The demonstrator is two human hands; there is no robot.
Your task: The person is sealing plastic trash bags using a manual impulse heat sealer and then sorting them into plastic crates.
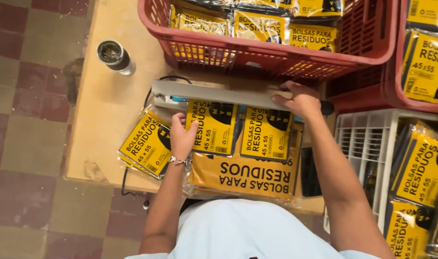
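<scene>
The large yellow packet [250, 175] lies nearest you at the worktop [108, 105] edge. On it sit 2 small yellow bag packets [266, 133], tops under the sealer bar [214, 93]. Your right hand [303, 100] presses that bar flat; your left hand [182, 136] rests open-fingered on the left packet [211, 127]. Fingertips so near the bar could get pinched, I judge. 2 red crates [271, 57] stand behind.
</scene>
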